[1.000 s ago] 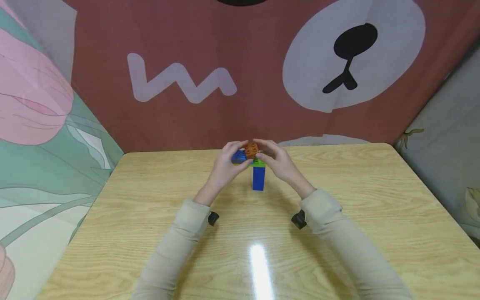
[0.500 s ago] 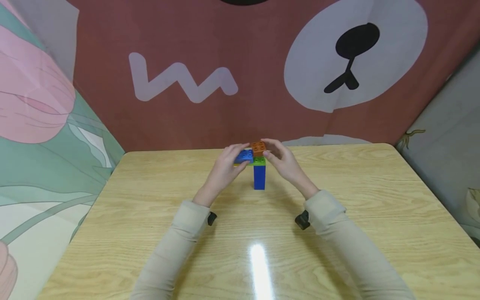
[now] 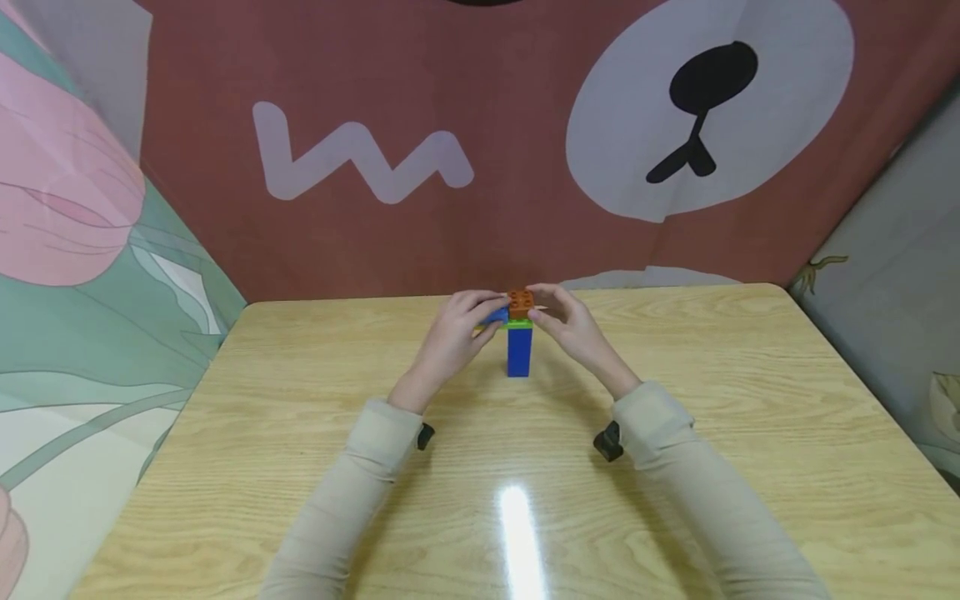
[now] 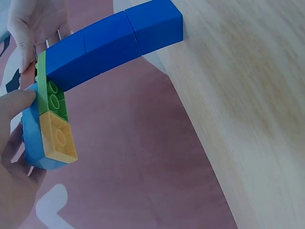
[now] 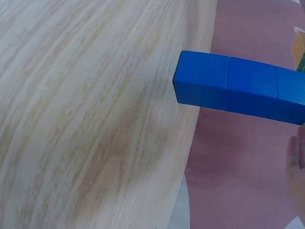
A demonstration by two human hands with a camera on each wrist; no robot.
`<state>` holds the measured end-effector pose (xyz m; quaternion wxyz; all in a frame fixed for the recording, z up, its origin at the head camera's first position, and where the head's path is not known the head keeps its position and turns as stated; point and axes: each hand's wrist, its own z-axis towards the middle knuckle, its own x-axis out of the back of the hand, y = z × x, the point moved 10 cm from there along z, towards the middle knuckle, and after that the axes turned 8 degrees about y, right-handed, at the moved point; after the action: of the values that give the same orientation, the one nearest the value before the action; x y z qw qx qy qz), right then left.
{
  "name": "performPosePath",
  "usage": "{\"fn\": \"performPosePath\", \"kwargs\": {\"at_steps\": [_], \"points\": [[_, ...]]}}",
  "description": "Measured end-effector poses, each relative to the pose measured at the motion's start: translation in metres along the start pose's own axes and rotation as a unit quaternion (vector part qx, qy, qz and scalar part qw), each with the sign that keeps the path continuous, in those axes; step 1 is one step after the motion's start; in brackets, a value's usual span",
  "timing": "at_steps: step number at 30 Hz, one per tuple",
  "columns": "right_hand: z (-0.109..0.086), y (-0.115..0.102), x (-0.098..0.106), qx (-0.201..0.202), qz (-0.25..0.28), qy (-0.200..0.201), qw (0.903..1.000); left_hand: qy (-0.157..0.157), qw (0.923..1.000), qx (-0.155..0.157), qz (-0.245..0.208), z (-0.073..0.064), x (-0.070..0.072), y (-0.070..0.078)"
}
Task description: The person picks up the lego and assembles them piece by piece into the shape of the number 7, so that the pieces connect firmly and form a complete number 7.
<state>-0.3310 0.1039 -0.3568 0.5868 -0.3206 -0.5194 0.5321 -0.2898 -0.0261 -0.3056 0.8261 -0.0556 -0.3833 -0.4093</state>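
A column of 3 stacked dark blue toy bricks [image 3: 518, 352] stands upright on the table. On its top sits a green brick [image 4: 53, 98] that juts out to the left. A blue brick [image 4: 33, 131] lies over the green one's overhang, with a yellow brick [image 4: 59, 137] under its outer end. My left hand [image 3: 453, 335] pinches this blue brick between thumb and fingers, covering much of it in the head view. Beside it an orange brick [image 3: 521, 304] rests over the green brick above the column. My right hand [image 3: 573, 329] grips the orange brick from the right.
The wooden table [image 3: 300, 500] runs back to a wall cloth [image 3: 360, 250] printed with a cartoon face. The column stands near the table's far edge. Dark wrist devices [image 3: 608, 442] hang below both sleeve cuffs.
The orange brick, tilted before, has gone right and down onto the green brick over the column, moved by my right hand. My left hand has closed further over the blue brick.
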Motion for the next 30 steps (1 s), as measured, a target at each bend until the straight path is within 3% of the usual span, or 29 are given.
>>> {"fn": "performPosePath", "kwargs": {"at_steps": [7,14,17,19,21,24,27,28,30], "points": [[-0.001,-0.002,0.001,0.013,0.0,-0.005,0.9999,-0.013,0.9988,-0.028,0.038,-0.001,-0.003,0.006],[-0.002,-0.002,0.001,0.026,-0.003,-0.011,0.9996,-0.023,0.998,-0.03,0.05,-0.002,-0.005,0.008],[-0.003,-0.007,0.002,0.062,-0.032,0.0,0.9975,-0.025,0.9978,-0.029,0.053,-0.002,-0.005,0.008],[-0.005,-0.014,0.003,0.117,-0.081,0.016,0.9897,-0.025,0.9977,-0.031,0.054,-0.002,-0.005,0.008],[-0.009,-0.024,0.002,0.191,-0.148,0.037,0.9697,-0.023,0.9976,-0.035,0.055,-0.002,-0.005,0.009],[-0.02,-0.04,-0.003,0.306,-0.251,0.064,0.916,-0.018,0.9974,-0.044,0.055,-0.002,-0.005,0.01],[-0.029,-0.048,-0.009,0.378,-0.315,0.082,0.867,-0.016,0.9969,-0.051,0.058,-0.002,-0.006,0.011],[-0.031,-0.048,-0.01,0.39,-0.327,0.087,0.8563,-0.016,0.9968,-0.053,0.059,-0.003,-0.006,0.011],[-0.033,-0.048,-0.01,0.4,-0.34,0.094,0.8459,-0.017,0.9964,-0.056,0.062,-0.003,-0.007,0.011]]}}
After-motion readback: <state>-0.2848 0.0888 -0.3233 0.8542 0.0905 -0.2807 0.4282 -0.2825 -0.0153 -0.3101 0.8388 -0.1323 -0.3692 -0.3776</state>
